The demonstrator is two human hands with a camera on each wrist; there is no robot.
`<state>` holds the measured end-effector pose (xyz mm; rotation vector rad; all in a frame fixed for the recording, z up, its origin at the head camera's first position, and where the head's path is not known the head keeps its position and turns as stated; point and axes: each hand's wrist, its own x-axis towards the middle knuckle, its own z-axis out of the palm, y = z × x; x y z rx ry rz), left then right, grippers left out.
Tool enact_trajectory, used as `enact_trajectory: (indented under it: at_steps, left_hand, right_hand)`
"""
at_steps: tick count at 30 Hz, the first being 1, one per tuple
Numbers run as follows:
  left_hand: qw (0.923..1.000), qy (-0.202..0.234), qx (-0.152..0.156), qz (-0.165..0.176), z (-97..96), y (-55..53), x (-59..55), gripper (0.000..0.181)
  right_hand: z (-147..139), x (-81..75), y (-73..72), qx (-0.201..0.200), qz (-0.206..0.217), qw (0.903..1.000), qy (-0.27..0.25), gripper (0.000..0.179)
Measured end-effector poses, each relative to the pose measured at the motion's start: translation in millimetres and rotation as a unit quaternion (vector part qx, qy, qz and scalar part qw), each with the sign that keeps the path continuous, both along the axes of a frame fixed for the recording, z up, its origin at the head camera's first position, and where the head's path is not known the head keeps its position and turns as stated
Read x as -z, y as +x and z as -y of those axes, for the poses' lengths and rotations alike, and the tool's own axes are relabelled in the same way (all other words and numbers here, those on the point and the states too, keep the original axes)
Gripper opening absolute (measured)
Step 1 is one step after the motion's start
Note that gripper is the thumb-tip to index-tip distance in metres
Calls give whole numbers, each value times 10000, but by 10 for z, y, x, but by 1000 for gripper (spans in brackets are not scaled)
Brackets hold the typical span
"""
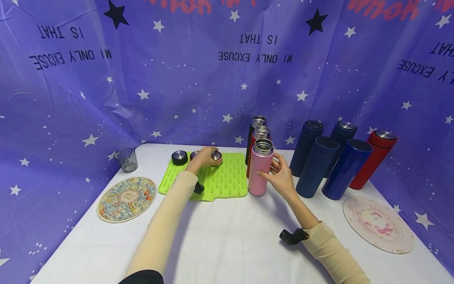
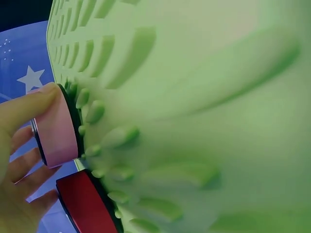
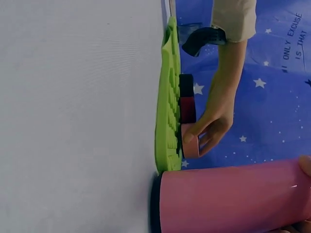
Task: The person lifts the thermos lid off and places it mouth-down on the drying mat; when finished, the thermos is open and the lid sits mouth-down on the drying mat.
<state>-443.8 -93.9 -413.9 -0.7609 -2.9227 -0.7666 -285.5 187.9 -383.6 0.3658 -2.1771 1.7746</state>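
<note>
In the head view my left hand (image 1: 204,157) holds a pink lid, its silver top (image 1: 216,156) showing beside the fingers. The left wrist view shows thumb and fingers around the pink lid (image 2: 57,131), which sits on the green ridged mat (image 1: 227,179). A red lid (image 2: 87,201) stands right beside it, and a black lid (image 1: 179,158) is farther left on the mat. My right hand (image 1: 281,177) grips an upright pink thermos bottle (image 1: 258,175) with its bare metal mouth showing. Behind it stand a red bottle (image 1: 250,157) and a black bottle (image 1: 251,130), both lidless.
Right of the pink bottle stand several capped bottles, including a glossy blue one (image 1: 345,171) and a red one (image 1: 372,161). A pink round mat (image 1: 379,225) lies at right. At left are a patterned round mat (image 1: 127,199) and a grey glass (image 1: 127,159).
</note>
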Motion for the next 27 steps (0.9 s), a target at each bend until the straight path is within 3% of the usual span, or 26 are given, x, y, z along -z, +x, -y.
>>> enact_trajectory:
  at_steps: [4,9,15,21,27]
  left_hand:
    - [10000,-31,-13,59,26,49,-5,62]
    - [9992,360,-30,142,105,152,-94,69]
    - [9986,304,219,-369,256,317,-184,65]
    - [9943,528,321,-871,437,652,-195,61]
    - [9930,861,240,-774,658,1076,-164,64]
  right_hand:
    - [-25,145,-109,-16,36,10000,-60,78]
    - [-34,195,-131,5,-136,9999,-10,78]
    - [-57,199,-141,171,-105,9998,26,77]
    - [-52,194,-123,285,-103,9995,40,78]
    - [-49,201,-121,403,-219,9988,158,78]
